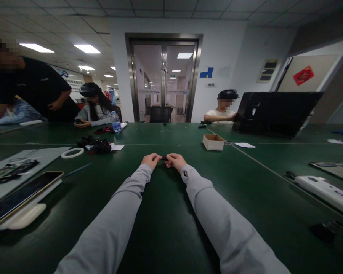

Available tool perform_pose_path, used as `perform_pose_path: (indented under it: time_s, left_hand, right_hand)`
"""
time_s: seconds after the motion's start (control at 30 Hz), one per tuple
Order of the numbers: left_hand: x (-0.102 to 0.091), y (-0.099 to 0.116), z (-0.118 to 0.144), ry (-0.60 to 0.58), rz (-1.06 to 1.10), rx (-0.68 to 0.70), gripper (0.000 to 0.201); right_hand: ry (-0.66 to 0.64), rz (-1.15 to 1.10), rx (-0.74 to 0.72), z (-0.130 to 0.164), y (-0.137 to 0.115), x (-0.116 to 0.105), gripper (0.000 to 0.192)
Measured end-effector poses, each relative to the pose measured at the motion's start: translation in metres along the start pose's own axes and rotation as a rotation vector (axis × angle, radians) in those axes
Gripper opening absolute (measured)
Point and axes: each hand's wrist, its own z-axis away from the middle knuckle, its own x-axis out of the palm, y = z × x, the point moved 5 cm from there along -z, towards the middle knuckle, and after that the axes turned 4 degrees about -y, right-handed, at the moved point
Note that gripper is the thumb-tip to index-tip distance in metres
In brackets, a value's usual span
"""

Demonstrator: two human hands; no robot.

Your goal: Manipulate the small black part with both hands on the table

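Both my arms, in grey sleeves, reach forward over the green table [165,213]. Between my fingertips is a small black piece [163,158], too small and too covered to name its kind. My left hand [151,161] pinches its left end, where a light spot shows. My right hand [175,161] has thumb and fingers closed on the right end. The two hands are close together, just above or on the tabletop; I cannot tell which.
An open box [213,142] stands ahead to the right, before a large black monitor [277,112]. Left are black parts [95,145], a white ring [72,153], a phone [25,196] and a bottle [116,121]. A white power strip [326,192] lies right. Other people are around the table.
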Motion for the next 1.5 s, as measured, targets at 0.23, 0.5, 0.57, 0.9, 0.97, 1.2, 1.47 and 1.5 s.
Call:
perform_pose_path:
  time_s: [0.23,0.5,0.57,0.9,0.97,1.2,1.47,1.5]
  left_hand:
    - [-0.003,0.001,0.001,-0.050,-0.061,-0.066,0.041]
    - [0.001,-0.009,-0.001,-0.078,0.034,-0.131,0.047]
    - [0.001,-0.010,-0.001,-0.070,0.034,-0.138,0.048]
    - [-0.005,-0.006,0.002,-0.054,-0.011,-0.213,0.048]
    - [-0.006,-0.005,0.003,-0.058,-0.016,-0.238,0.048]
    - [-0.006,-0.006,0.003,-0.052,0.017,-0.230,0.050]
    - [0.002,-0.011,-0.002,-0.012,0.083,-0.036,0.033]
    - [0.003,-0.011,-0.003,0.002,0.110,-0.009,0.027]
  right_hand:
    - [-0.060,0.027,-0.046,0.002,-0.003,0.002,0.016]
    - [-0.115,0.050,-0.100,0.002,-0.005,0.004,0.025]
    - [-0.120,0.051,-0.106,0.002,-0.006,0.004,0.027]
    - [-0.130,0.067,-0.111,0.007,-0.010,0.006,0.031]
    - [-0.138,0.072,-0.109,0.007,-0.011,0.007,0.033]
    - [-0.143,0.053,-0.116,0.008,-0.012,0.007,0.031]
    - [-0.019,-0.033,-0.039,0.004,-0.006,0.002,0.015]
    - [-0.004,-0.041,-0.027,0.003,-0.006,0.001,0.013]
